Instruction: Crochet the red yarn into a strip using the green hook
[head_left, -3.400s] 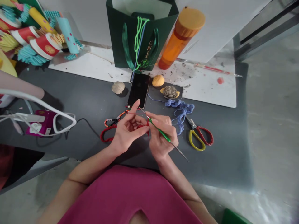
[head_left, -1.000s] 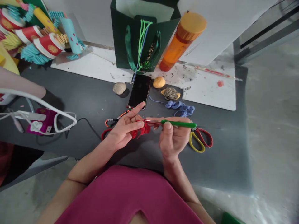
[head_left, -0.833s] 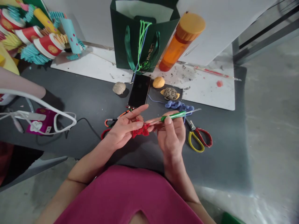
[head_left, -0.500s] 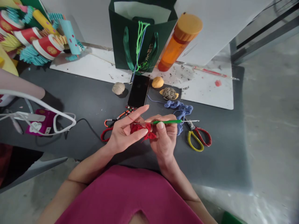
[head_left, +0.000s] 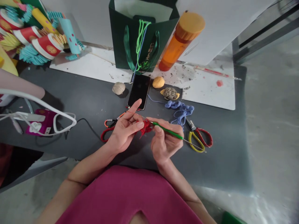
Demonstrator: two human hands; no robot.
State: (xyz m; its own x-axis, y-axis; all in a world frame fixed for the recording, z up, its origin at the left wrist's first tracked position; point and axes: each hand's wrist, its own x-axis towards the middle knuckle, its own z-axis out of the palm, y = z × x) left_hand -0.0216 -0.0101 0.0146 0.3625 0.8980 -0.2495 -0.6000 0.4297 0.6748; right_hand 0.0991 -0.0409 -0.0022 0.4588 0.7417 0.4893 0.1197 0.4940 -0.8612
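Observation:
Between thumb and fingers my left hand (head_left: pixel 125 129) pinches a small piece of red crochet (head_left: pixel 146 127), its index finger raised with red yarn running over it. My right hand (head_left: pixel 167 138) is closed round a crochet hook (head_left: pixel 171 133) with a green grip. The hook's left end meets the red piece; its bare metal end slants down to the right, across the scissors (head_left: pixel 198 138) with yellow and red handles. Beyond my hands lies a strip of blue crochet (head_left: pixel 179 110). A beaded string (head_left: pixel 114 121) and a red loop (head_left: pixel 106 134) lie by my left hand.
A black phone (head_left: pixel 139 91) lies ahead, with a beige ball (head_left: pixel 118 88), a yellow ball (head_left: pixel 158 82) and a grey crocheted piece (head_left: pixel 170 93) around it. Behind stand a green paper bag (head_left: pixel 119 40) and an orange bottle (head_left: pixel 175 46). Cables (head_left: pixel 58 109) and a purple box (head_left: pixel 40 123) are left.
The hook has tilted, its free right end swinging downward as my right hand turned and moved slightly right. My left index finger has shifted a little left, and more of the red piece shows.

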